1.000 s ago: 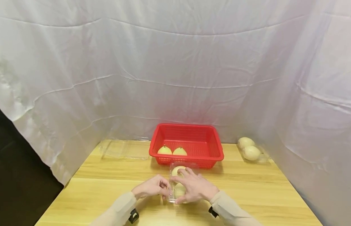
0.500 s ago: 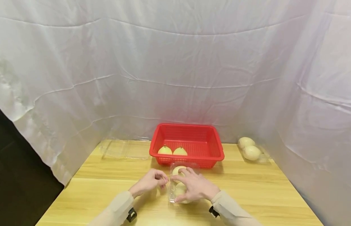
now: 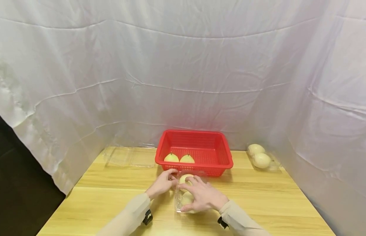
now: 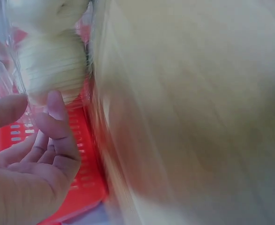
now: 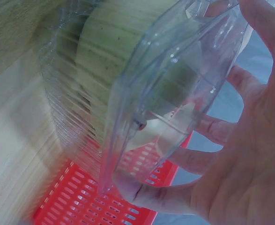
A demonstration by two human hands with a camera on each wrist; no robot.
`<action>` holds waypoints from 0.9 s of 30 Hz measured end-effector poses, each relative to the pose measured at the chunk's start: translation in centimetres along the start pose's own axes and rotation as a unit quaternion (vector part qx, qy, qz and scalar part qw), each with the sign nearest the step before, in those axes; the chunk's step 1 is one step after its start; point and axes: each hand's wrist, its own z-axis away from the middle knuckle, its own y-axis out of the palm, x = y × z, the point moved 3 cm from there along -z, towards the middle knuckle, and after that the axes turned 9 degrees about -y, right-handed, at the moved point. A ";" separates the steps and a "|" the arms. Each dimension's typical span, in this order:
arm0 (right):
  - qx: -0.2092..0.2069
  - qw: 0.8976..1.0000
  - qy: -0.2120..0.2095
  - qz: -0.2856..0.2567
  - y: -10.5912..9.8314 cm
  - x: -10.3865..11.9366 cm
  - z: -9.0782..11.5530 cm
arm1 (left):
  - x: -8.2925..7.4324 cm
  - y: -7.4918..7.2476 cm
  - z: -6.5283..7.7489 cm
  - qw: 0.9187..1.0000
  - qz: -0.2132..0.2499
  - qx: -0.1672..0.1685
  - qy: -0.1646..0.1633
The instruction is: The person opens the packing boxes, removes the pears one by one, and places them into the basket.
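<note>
A clear plastic clamshell box point(image 3: 178, 206) with two pale yellow pears point(image 3: 187, 198) inside lies at the front middle of the table. My left hand point(image 3: 164, 184) is at its far left corner. Thumb and index finger pinch the box's rim there, as the left wrist view shows. My right hand point(image 3: 204, 195) grips the box from above, its fingers spread over the lid and the thumb at the near end. In the right wrist view, bent fingers point(image 5: 151, 194) reach round the lid's edges, and a pear point(image 5: 109, 56) shows through the plastic. The hand hides part of the lid.
Just behind the box stands a red perforated basket point(image 3: 197, 165) with two pears point(image 3: 187, 158) in it. At the back left lie clear plastic containers point(image 3: 143, 158). At the back right, two pears point(image 3: 261, 160) sit in clear packaging. Grey-white curtains point(image 3: 183, 65) surround the table.
My left hand has drawn back slightly from the box's near left edge, then moved forward along its side to the far left corner. My right hand stays on the lid.
</note>
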 end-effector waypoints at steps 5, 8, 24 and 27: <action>0.003 1.000 0.002 -0.003 0.1 0.1 0.0 | 0.5 0.1 -0.9 0.997 0.058 0.033 -0.040; 0.004 1.000 0.004 -0.006 0.1 0.1 0.0 | 0.8 0.2 -1.2 0.990 0.107 0.055 -0.079; -0.012 1.000 -0.009 -0.020 -0.3 -0.4 0.5 | 1.0 0.4 -2.5 0.969 0.220 0.007 -0.111; -0.020 0.999 -0.020 -0.021 -0.4 -0.3 0.6 | 1.3 0.2 -2.5 0.972 0.211 -0.016 -0.103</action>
